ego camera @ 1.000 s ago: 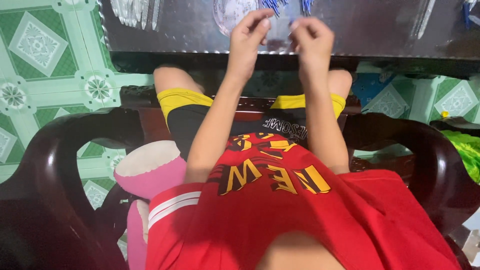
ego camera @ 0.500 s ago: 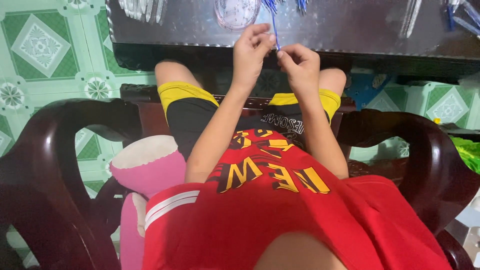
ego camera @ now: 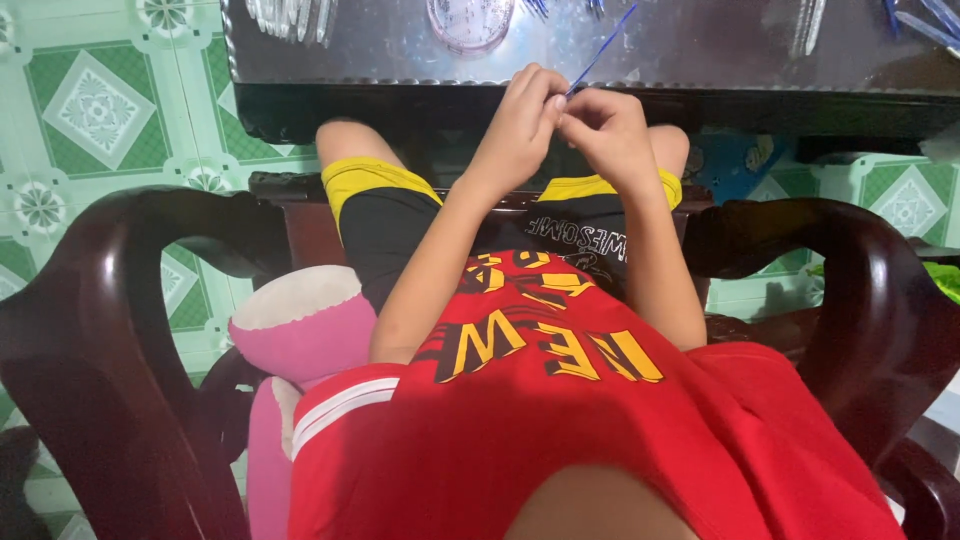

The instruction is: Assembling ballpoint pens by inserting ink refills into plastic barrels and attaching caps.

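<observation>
Both of my hands meet in front of me at the near edge of a dark glossy table (ego camera: 700,60). My left hand (ego camera: 520,125) and my right hand (ego camera: 610,130) pinch the lower end of a thin blue stick (ego camera: 600,50), perhaps a pen refill, which slants up and to the right over the table edge. The fingers of both hands are closed on it. My knees, in black shorts with yellow cuffs, lie just below the hands.
A round clear dish (ego camera: 470,20) sits on the table beyond my hands, with clear plastic pieces (ego camera: 290,15) at the left and more blue sticks (ego camera: 920,15) at the right. I sit in a dark wooden armchair (ego camera: 120,290) beside a pink cushion (ego camera: 300,320). Green patterned floor tiles lie around.
My hands have drawn back from over the table toward my knees, still together, and the blue stick now shows between them.
</observation>
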